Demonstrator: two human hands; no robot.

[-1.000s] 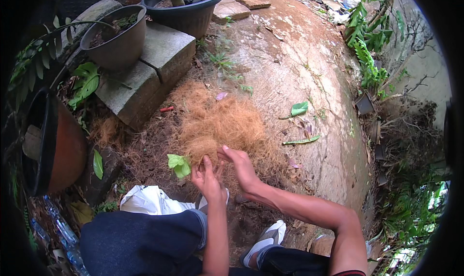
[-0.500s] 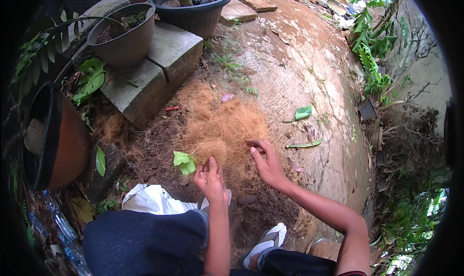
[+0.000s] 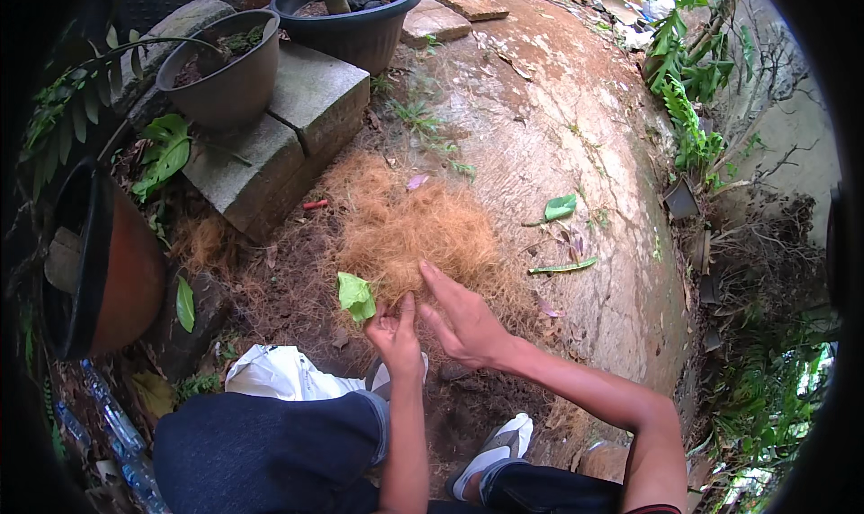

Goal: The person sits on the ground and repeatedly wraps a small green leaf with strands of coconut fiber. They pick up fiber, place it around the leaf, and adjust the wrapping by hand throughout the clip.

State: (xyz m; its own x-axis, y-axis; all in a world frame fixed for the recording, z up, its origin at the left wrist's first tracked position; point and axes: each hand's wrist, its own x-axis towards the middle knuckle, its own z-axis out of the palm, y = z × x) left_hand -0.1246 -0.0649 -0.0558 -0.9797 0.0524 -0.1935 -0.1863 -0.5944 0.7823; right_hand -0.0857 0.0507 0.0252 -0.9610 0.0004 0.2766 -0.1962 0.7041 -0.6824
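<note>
A loose mound of orange-brown coconut fibre (image 3: 418, 221) lies on the soil in front of me. At its near edge my left hand (image 3: 396, 336) is closed, thumb against fingers, and a crumpled light-green leaf (image 3: 356, 298) sticks out on its left side. Whether some fibre is also between those fingers I cannot tell. My right hand (image 3: 470, 323) is beside it, fingers stretched out and close together, pointing forward over the fibre. The palm faces the left hand, and I see nothing held in it.
Concrete blocks (image 3: 319, 86) carry a grey plant pot (image 3: 220, 77); a dark pot (image 3: 355, 28) stands behind. A tipped terracotta-coloured pot (image 3: 135, 266) lies left. Near my knee are a white sack (image 3: 283, 370) and plastic bottles (image 3: 117, 415). Leaves lie on the paving (image 3: 621, 271).
My right hand has moved left and nearer, straightening its fingers beside my left hand. The left hand has shifted slightly right, and the green leaf has moved and turned with it.
</note>
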